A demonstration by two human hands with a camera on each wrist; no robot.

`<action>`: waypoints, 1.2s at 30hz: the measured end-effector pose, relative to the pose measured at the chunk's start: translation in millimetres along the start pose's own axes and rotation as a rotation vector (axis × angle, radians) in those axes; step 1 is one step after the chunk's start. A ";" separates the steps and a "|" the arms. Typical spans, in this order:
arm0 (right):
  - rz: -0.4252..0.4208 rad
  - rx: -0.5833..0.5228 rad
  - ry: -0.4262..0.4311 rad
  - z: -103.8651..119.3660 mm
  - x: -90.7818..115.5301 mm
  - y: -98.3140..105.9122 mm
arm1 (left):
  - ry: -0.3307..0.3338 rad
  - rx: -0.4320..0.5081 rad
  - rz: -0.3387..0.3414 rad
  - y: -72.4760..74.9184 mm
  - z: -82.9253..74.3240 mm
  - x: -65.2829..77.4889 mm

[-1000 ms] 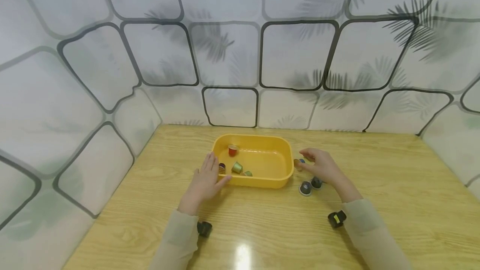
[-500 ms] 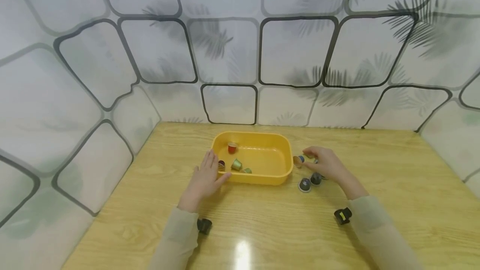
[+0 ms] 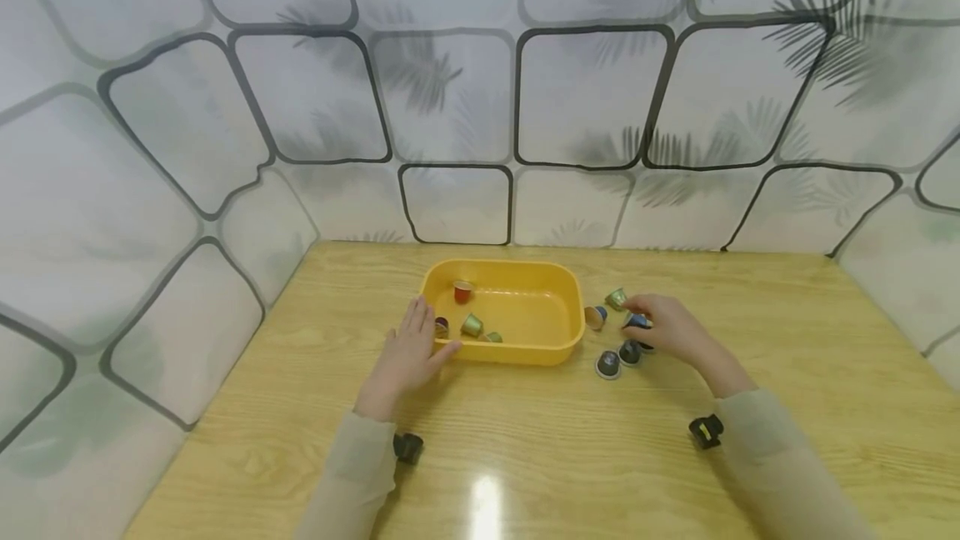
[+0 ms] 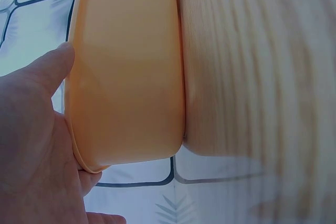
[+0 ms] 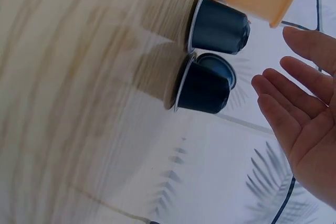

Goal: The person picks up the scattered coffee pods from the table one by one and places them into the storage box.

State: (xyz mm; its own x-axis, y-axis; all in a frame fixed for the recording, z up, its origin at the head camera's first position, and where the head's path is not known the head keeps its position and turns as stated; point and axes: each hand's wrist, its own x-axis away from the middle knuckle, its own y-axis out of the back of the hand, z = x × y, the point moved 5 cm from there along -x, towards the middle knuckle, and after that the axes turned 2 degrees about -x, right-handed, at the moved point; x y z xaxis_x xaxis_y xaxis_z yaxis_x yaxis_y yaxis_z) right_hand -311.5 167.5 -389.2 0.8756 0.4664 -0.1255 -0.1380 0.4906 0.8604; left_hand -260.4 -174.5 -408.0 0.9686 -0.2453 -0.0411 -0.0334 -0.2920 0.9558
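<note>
My left hand [image 3: 401, 363] rests at the front left corner of a yellow tray [image 3: 517, 354], fingers straight along its side and thumb at the front rim. The left wrist view shows that thumb [image 4: 55, 66] against the rim. Inside lie a red coffee capsule [image 3: 462, 292], a dark one [image 3: 442, 327] and two green ones [image 3: 472, 325]. My right hand [image 3: 678, 333] hovers over a blue capsule [image 3: 637, 321], its fingertips overlapping it. Seen from the right wrist, its fingers are loosely bent with nothing between them, beside dark capsules [image 5: 218, 24].
Right of the tray lie a blue capsule with a gold lid [image 3: 596, 317], a green capsule [image 3: 617, 298] and dark capsules [image 3: 608, 364] close together. Patterned white panels [image 3: 570, 215] stand along the back and sides of the wooden table [image 3: 525, 432].
My right hand has shifted to the right, away from the tray, uncovering the green capsule and the blue one. The left hand stays at the tray corner.
</note>
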 end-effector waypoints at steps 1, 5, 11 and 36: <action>0.003 0.006 0.001 -0.9 0.6 0.3 | -0.001 -0.003 -0.001 0.0 0.3 -0.1; 0.013 0.027 -0.009 -6.6 2.7 0.5 | -0.004 -0.001 -0.001 0.5 0.6 0.1; 0.025 0.028 -0.032 -13.1 5.7 1.2 | -0.008 -0.010 -0.004 0.7 0.4 0.0; 0.090 0.089 -0.016 -17.1 7.0 -2.5 | 0.011 0.001 0.016 1.6 -0.4 1.5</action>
State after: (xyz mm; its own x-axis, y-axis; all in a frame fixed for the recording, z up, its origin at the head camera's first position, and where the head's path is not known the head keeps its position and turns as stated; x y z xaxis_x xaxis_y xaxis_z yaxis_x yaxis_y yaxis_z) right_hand -312.9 182.1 -400.7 0.8690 0.4934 -0.0380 -0.1756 0.3794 0.9084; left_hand -258.9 -175.0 -406.4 0.9705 -0.2401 -0.0222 -0.0497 -0.2892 0.9560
